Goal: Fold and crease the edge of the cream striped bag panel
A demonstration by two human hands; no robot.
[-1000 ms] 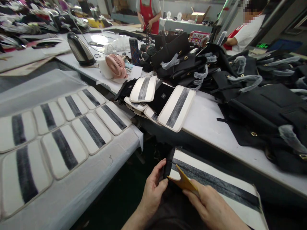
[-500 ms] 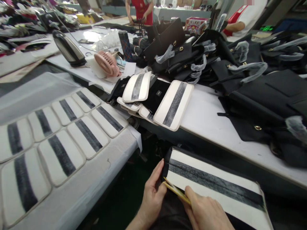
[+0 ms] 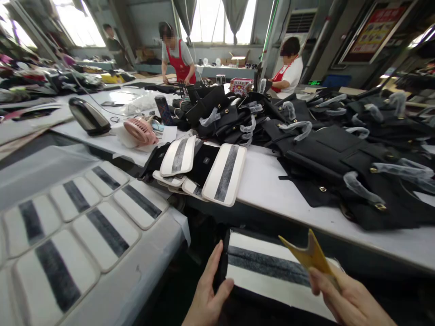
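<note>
Low in front of me lies a black bag piece with a white panel (image 3: 265,290) on it, a dark grey stripe along its length. My left hand (image 3: 208,290) grips its left end, thumb at the near corner and fingers along the side. My right hand (image 3: 353,296) is closed around a flat yellow tool (image 3: 314,258) with a V-notched end, raised over the panel's right part and hiding some of it. Several similar white striped panels (image 3: 105,233) lie in rows on the left table. More are stacked with black pieces at the edge of the table ahead, including a white panel (image 3: 234,174).
Black bags (image 3: 326,158) with plastic-wrapped handles pile up on the right of the white table (image 3: 261,179). A pink fan (image 3: 139,131) and a metal kettle (image 3: 87,117) stand further left. A dark gap separates the two tables. People in red aprons work behind.
My right hand has lifted the yellow tool off the panel's left edge and moved right with it. My left hand stays at the left end. The view has tilted up.
</note>
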